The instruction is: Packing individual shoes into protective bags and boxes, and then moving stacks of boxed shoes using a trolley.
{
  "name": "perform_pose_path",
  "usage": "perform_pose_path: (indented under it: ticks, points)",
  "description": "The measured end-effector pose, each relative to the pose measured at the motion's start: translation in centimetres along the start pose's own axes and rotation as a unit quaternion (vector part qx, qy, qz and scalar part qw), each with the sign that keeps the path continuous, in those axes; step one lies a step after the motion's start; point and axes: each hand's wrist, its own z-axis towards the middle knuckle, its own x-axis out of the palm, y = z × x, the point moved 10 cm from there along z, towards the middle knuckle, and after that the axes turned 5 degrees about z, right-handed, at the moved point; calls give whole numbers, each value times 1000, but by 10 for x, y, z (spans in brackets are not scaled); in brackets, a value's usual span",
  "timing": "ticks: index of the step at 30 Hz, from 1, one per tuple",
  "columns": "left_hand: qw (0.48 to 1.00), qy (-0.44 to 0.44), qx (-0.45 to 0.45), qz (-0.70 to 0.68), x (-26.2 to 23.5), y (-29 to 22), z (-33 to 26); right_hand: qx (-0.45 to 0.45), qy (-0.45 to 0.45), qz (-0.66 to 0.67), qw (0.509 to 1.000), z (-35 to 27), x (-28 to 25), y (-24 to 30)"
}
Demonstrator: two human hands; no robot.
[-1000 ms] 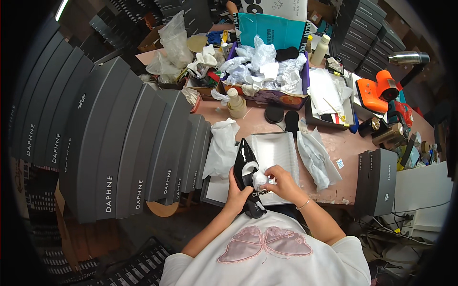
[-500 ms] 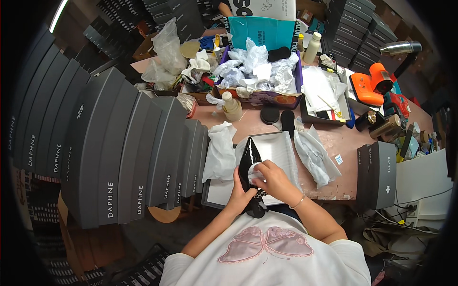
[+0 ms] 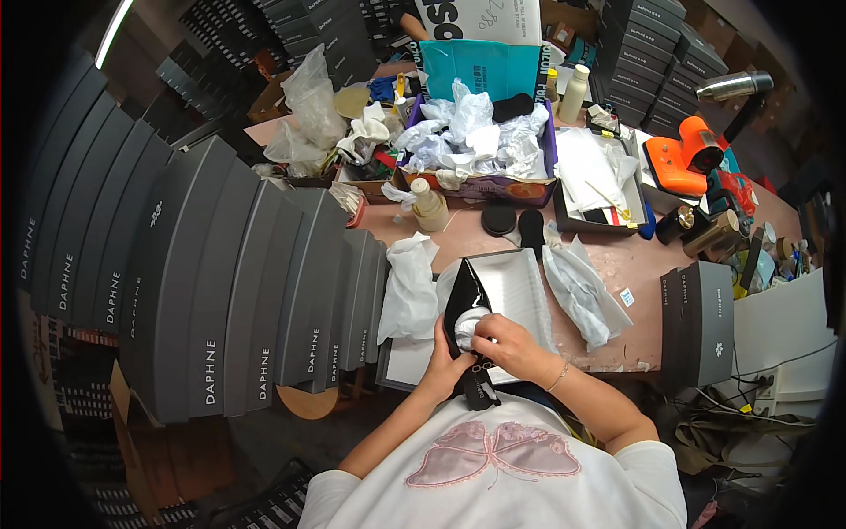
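Note:
A glossy black pointed shoe (image 3: 462, 291) is in my left hand (image 3: 442, 368), its toe directed away from me. The fingers wrap round its side, with the thumb across the near part. A black tag (image 3: 480, 388) hangs at the shoe's near end, beside a chain. My right hand (image 3: 515, 346) pinches a wad of white paper (image 3: 472, 324) at the shoe's opening. How far the paper sits inside is hidden by the fingers. Beneath lies an open shoebox (image 3: 530, 286) with a white lining. White tissue paper (image 3: 408, 282) lies to its left, a white tissue bundle (image 3: 582, 295) to its right.
Tall grey shoeboxes (image 3: 189, 291) crowd the left side; more grey boxes (image 3: 701, 322) stand at the right. Behind are a purple box (image 3: 551, 150) of crumpled paper, a cream bottle (image 3: 430, 210), a black round tin (image 3: 499, 219) and an orange device (image 3: 679, 167).
More of the white paper wad shows at the shoe's opening. My right hand has shifted slightly nearer to me, and the tag at the shoe's near end has turned.

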Motion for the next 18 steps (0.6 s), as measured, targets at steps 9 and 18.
perform_pose_path:
  ticks: [9,18]
  points:
    - [998,-17,5,-54,3,2,-2,148,8,-60,987,-10,5,-29]
    - [999,20,39,26,19,-10,4,202,-134,0,970,-20,-27,-53]
